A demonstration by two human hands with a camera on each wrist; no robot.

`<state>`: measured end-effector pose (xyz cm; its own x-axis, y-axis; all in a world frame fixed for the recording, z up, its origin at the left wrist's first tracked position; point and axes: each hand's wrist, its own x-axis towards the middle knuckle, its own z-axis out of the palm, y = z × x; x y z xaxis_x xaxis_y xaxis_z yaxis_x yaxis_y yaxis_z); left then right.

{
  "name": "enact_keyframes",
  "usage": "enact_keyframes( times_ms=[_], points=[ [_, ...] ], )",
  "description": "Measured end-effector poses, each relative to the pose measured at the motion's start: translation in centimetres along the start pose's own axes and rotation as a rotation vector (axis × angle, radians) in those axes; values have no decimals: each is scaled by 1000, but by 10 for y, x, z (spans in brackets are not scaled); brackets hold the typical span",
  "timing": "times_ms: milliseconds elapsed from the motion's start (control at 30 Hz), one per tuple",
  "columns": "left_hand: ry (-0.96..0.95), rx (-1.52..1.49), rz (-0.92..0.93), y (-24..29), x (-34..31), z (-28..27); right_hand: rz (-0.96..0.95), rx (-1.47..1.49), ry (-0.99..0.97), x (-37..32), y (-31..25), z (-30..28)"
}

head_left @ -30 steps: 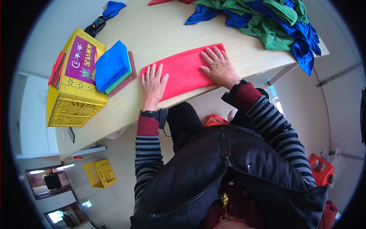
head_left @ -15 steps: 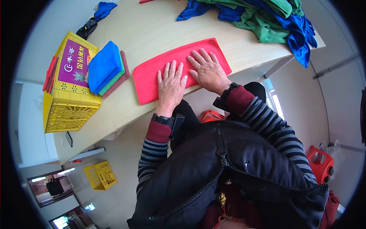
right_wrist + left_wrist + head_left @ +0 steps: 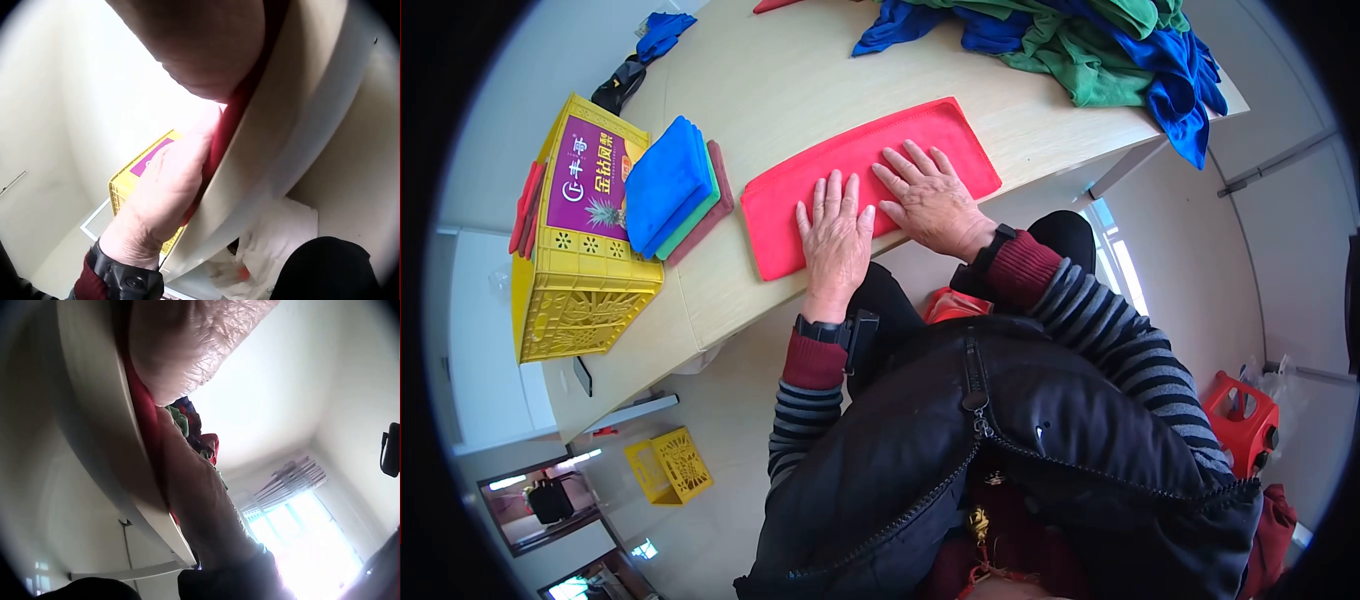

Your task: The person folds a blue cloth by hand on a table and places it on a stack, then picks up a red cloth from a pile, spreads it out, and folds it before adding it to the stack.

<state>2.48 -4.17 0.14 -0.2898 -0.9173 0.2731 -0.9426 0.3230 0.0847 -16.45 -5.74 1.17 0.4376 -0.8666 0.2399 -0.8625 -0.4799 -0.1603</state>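
A red folded cloth [image 3: 775, 230] lies flat near the table's front edge in the head view. The left hand [image 3: 836, 245] rests on its middle with fingers extended. Just right of it, the right hand [image 3: 935, 203] lies flat on the same cloth, fingers spread, its thumb close to the left hand. In the left wrist view the left hand [image 3: 194, 344] presses on the red cloth [image 3: 145, 415], the other hand beyond it. The right wrist view shows the right hand [image 3: 206, 47] on the cloth [image 3: 226, 134], with the left hand [image 3: 165, 190] behind.
Left on the table [image 3: 720, 290] stands a yellow crate [image 3: 590, 270] with folded blue [image 3: 668, 188], green and dark red cloths against it. Loose green [image 3: 1090, 75] and blue cloths [image 3: 1180, 95] are heaped at the back right, partly over the edge. A phone [image 3: 583, 376] lies beside the crate.
Both hands have moved closer together on the red cloth, the left inward from its left part and the right inward from its right part. The cloth sits slightly further left in view.
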Motion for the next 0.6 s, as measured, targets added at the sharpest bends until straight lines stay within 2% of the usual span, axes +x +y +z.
enact_keyframes(
  times_ms=[100,133,233,433,567,600],
  points=[
    [-22,-27,-165,-22,-7,-11,83,-7,82,-3,9,-14],
    [-32,-33,-163,-31,-10,-8,123,-6,115,-9,11,-15],
    [-44,32,-279,-64,-23,0,119,-57,76,-12,30,-4],
    [-26,64,-256,-62,-27,-7,105,-68,40,-5,35,-2],
    [-28,52,-246,-42,-25,-9,141,-68,24,0,11,-8],
    [-18,36,-228,-35,-24,-11,88,-44,36,1,-2,-8]
  ],
)
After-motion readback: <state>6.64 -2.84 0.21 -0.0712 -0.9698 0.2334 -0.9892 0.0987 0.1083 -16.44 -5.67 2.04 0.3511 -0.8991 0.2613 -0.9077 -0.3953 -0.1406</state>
